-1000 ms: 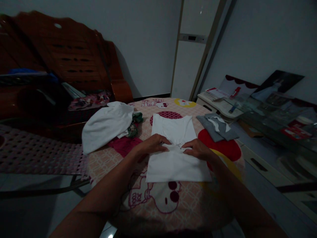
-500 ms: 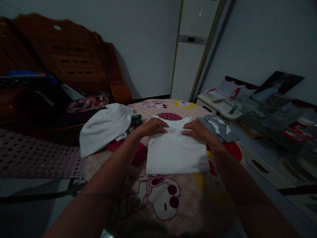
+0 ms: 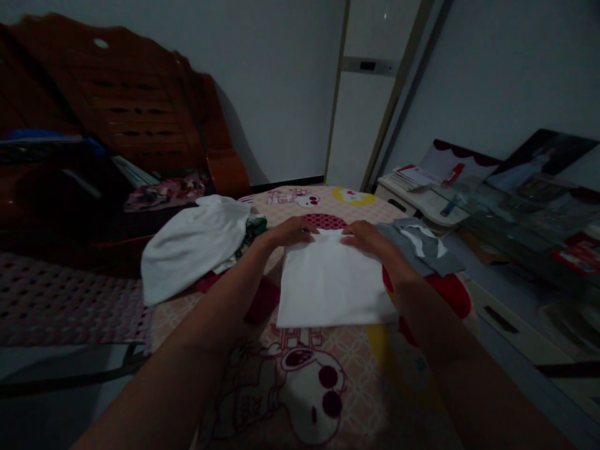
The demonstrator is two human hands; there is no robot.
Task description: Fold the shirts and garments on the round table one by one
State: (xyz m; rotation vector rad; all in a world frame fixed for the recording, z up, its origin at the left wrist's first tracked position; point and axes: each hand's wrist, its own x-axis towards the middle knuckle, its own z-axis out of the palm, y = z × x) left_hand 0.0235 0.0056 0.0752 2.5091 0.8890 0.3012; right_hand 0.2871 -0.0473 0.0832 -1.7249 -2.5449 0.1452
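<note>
A white garment [image 3: 334, 281], perhaps a shirt, lies flat in a roughly square shape on the patterned cloth. At its far left corner my left hand [image 3: 293, 231] grips the edge, thumb on the near face. My right hand [image 3: 366, 237] pinches the same far edge from the right, a short gap from the left one. The fingertips of both hands are partly hidden by the fabric. To the left is a heap of white cloth [image 3: 197, 244], with a dark red cloth [image 3: 262, 301] near my left forearm. Grey folded clothing [image 3: 419, 247] with white parts sits right of my right hand.
The round table wears a pink cartoon-print cover [image 3: 356, 375]. A carved wooden chair [image 3: 135, 112] stands at the left back, a tall white cabinet-like unit [image 3: 363, 125] by the wall. On the right is a glass-topped stand [image 3: 506, 212] with papers and a picture.
The neckline part that showed beyond my hands no longer shows; the far edge is now straighter. Both hands have moved slightly away from me. The view has shifted a little.
</note>
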